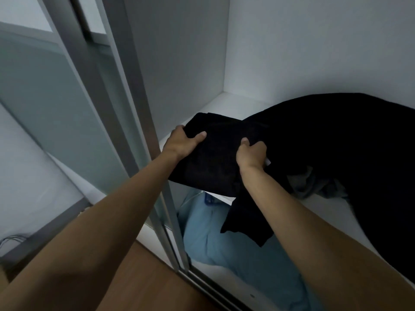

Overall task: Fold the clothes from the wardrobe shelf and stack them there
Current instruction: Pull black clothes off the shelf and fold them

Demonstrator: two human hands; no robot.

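A folded black garment point(213, 153) lies at the left end of the white wardrobe shelf point(226, 104), partly over the front edge. My left hand point(183, 141) grips its left edge, thumb on top. My right hand point(251, 153) grips its right side with curled fingers; a loose black flap hangs below the shelf there. A large heap of dark clothes point(348, 153) fills the shelf to the right and touches the folded piece. A grey garment point(312, 180) shows under the heap.
A sliding door with a metal frame point(125, 122) stands just left of my left arm. Light blue fabric point(224, 239) lies in the compartment below the shelf. Wooden floor point(143, 286) is at the bottom.
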